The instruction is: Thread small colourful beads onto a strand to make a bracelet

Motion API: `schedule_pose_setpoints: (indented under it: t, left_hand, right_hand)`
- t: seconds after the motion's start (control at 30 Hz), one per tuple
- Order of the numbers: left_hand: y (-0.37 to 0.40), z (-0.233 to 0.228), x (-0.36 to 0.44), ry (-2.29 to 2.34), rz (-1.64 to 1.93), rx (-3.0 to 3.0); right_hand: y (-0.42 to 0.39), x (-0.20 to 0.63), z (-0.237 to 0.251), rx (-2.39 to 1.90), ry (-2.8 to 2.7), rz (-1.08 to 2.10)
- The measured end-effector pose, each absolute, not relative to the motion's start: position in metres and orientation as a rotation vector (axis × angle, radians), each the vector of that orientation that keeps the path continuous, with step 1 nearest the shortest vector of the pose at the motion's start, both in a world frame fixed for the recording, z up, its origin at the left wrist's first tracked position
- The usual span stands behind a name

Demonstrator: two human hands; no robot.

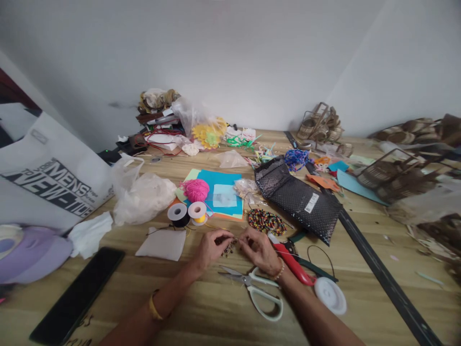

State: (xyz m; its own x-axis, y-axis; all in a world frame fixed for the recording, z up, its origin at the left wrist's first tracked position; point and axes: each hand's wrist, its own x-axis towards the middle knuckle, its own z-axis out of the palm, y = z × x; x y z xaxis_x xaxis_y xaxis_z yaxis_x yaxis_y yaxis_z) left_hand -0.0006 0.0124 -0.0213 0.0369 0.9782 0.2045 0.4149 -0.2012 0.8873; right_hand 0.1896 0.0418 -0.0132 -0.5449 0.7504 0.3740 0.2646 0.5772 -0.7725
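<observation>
My left hand point(215, 246) is closed in a pinch on a short string of small dark beads point(229, 248), which hangs below its fingertips. Close beside it, my right hand point(262, 250) pinches a thin thread near the end of the beads; the fingers partly hide it. A pair of scissors point(264, 295) with pale handles lies just under my right hand, blades apart. Red-handled pliers or cutters point(295, 264) rest to the right, by a white spool point(330, 294). Behind my hands lies a coil of multicoloured beads point(266, 222).
Black and yellow thread spools point(197, 212), pink yarn point(196, 190) and blue paper point(216, 178) lie ahead. A black bubble mailer point(298, 199) is at right; a white pouch point(162, 243), plastic bag point(144, 197) and black phone-like slab point(77, 293) are at left. Small baskets point(319, 125) stand behind.
</observation>
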Motion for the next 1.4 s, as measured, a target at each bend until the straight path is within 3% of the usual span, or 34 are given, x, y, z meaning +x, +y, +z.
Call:
schedule_pose_setpoints:
  t: [0.1,0.33,1.4]
  left_hand:
    - [0.0126,-0.0220,-0.0014,1.404,1.134,1.670]
    - [0.0116,-0.0222,-0.0027,1.369,1.149,1.694]
    - [0.0092,-0.0203,0.0026,1.384,1.131,1.681]
  right_hand:
    - [0.0373,0.1854,-0.0114,-0.697,-2.187,0.661]
    - [0.0328,0.1815,-0.0107,-0.701,-2.218,0.517]
    - [0.0326,0.1801,-0.0099,-0.735,-2.216,0.530]
